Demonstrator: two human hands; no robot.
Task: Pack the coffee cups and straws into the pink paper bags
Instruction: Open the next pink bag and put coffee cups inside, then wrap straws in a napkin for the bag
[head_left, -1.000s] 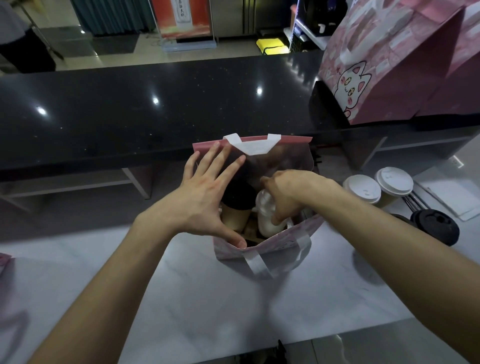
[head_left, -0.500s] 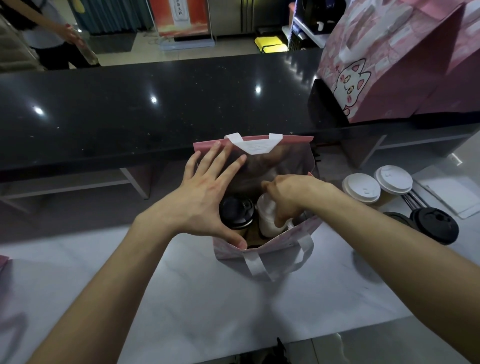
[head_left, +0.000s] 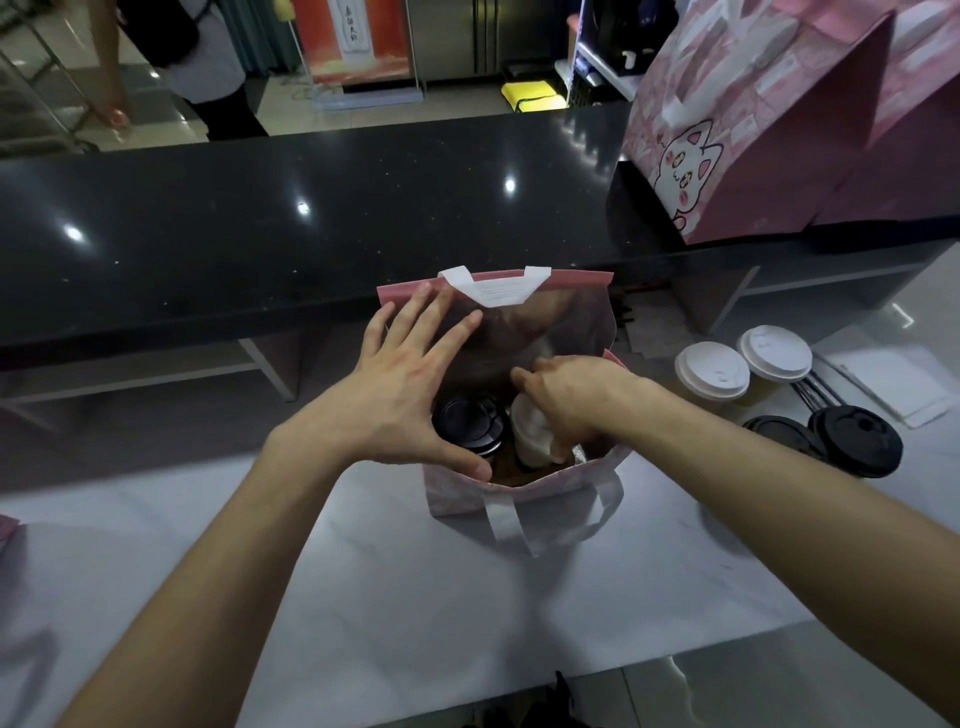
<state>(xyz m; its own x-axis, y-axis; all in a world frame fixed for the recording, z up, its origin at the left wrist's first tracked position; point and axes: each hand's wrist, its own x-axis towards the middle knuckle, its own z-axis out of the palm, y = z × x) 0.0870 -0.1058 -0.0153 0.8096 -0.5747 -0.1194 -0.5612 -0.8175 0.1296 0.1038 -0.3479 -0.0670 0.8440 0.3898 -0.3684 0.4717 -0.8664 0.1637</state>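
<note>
A pink bag (head_left: 524, 488) stands open on the white marble worktop (head_left: 415, 597), its far wall upright against the edge of the black counter (head_left: 260, 223) and its white handles folded outward at front and back. Inside it, side by side, sit a black-lidded cup (head_left: 470, 426) on the left and a white-lidded cup (head_left: 532, 436) on the right.

The left hand (head_left: 410, 395) is spread wide and flat across the bag's left rim, fingers reaching toward the far wall and thumb pressed to the near rim; it grips nothing, only bracing the mouth open. The right hand (head_left: 576, 400) reaches down into the bag with fingers curled around the top of the white-lidded cup (how tightly it grips I cannot tell, as the fingertips are hidden).

Just right of the bag, two more cups with white lids (head_left: 743, 369) stand touching each other on the worktop, and nearer the edge lie two black lids (head_left: 831, 439), overlapping. Thin dark straws (head_left: 818, 389) lie between these and a white paper (head_left: 893, 384).

On the counter at far right stand larger pink bags with a cat drawing (head_left: 737, 156).
</note>
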